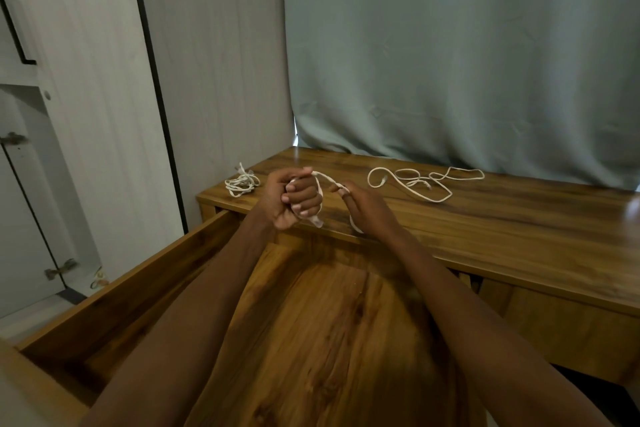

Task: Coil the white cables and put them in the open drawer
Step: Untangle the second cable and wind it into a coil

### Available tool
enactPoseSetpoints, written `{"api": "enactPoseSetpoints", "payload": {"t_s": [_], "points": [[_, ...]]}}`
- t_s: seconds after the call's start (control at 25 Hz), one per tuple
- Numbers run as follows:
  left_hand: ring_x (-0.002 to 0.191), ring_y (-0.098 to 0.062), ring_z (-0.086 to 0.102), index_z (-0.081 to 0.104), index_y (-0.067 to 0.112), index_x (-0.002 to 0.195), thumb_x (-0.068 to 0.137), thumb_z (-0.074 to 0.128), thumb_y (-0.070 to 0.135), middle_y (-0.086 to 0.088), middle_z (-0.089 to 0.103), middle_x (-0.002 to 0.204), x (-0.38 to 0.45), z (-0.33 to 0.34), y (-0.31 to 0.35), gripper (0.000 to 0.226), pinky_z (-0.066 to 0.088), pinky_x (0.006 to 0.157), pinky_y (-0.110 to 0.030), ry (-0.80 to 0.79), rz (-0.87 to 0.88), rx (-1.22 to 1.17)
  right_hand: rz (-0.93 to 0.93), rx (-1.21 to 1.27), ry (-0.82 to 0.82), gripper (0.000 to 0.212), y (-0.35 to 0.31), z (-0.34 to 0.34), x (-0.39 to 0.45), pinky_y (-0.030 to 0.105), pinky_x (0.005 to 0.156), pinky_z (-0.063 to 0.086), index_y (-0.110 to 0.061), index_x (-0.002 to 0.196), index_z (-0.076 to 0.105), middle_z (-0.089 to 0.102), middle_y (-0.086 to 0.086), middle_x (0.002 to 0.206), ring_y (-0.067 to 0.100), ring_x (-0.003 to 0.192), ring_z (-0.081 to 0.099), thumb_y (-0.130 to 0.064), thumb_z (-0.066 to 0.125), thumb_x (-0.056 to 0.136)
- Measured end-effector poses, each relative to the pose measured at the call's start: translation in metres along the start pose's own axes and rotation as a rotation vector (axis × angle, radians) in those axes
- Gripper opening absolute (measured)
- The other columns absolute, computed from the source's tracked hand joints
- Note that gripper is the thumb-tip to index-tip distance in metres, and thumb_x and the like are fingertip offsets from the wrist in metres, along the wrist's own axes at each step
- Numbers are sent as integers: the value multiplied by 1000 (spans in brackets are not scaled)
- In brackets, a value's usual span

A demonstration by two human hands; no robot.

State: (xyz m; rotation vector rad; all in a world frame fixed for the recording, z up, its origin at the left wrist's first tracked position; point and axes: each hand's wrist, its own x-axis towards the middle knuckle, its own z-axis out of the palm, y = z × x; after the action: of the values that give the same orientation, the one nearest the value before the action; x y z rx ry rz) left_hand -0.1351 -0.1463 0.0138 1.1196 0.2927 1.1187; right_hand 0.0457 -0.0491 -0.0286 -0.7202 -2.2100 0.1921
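Note:
My left hand (pixel 289 199) is curled into a fist round a small coil of white cable (pixel 317 217), above the front edge of the wooden desk (pixel 485 218). My right hand (pixel 363 206) pinches the same cable's free strand just to the right, the strand stretched between both hands. A second white cable (pixel 424 180) lies loose and uncoiled on the desk top further right. A bundled white cable (pixel 242 182) lies at the desk's left corner. The open drawer (pixel 329 322) extends below my forearms, and no cable shows on its visible floor.
A grey-green curtain (pixel 450 62) hangs behind the desk. A pale wardrobe panel (pixel 86 97) with a black handle stands at the left, close to the drawer's left wall (pixel 121 288).

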Motion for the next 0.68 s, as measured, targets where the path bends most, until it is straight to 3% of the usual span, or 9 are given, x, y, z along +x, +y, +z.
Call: {"api": "enactPoseSetpoints", "payload": {"t_s": [0.12,0.24,0.36,0.48,0.6,0.68], "points": [[37,-11,25,37,22,47,98,46,27,7,26,34,10,9,-3,52,27,43,-25,14,102,-112,85,297,-93,22,-7,8,3,26,67,44,-28,103,68,65,-10,83,-4,67,56,-25,47,108],[41,-11,32,39,21,52,95,51,27,7,32,38,19,20,-10,45,34,49,-26,104,242,-183,232,373,-200,18,-16,13,3,31,69,51,-25,95,63,65,-4,78,2,67,57,-24,49,107],[45,-13,40,45,19,57,93,54,21,5,38,43,26,24,-10,37,37,56,-28,292,440,-261,262,279,-258,21,-19,19,-2,31,77,53,-30,107,65,70,1,99,17,84,65,-16,50,103],[47,-14,43,49,18,57,96,54,21,4,42,45,33,22,-5,39,40,59,-29,512,583,-279,253,223,-293,31,-20,16,-8,22,74,50,-24,127,63,69,-1,114,14,89,67,-16,57,98],[48,-14,44,52,16,60,97,57,23,3,45,46,36,17,-4,37,44,55,-27,708,647,-232,266,180,-290,29,-24,10,-14,28,68,48,-35,119,65,73,-10,92,7,77,67,-25,61,93],[49,-11,49,53,15,68,98,57,26,3,49,51,38,12,-4,33,45,52,-25,817,661,-144,195,39,-177,23,-28,8,-20,28,62,41,-32,105,71,71,-10,79,6,69,62,-46,54,98]]}}
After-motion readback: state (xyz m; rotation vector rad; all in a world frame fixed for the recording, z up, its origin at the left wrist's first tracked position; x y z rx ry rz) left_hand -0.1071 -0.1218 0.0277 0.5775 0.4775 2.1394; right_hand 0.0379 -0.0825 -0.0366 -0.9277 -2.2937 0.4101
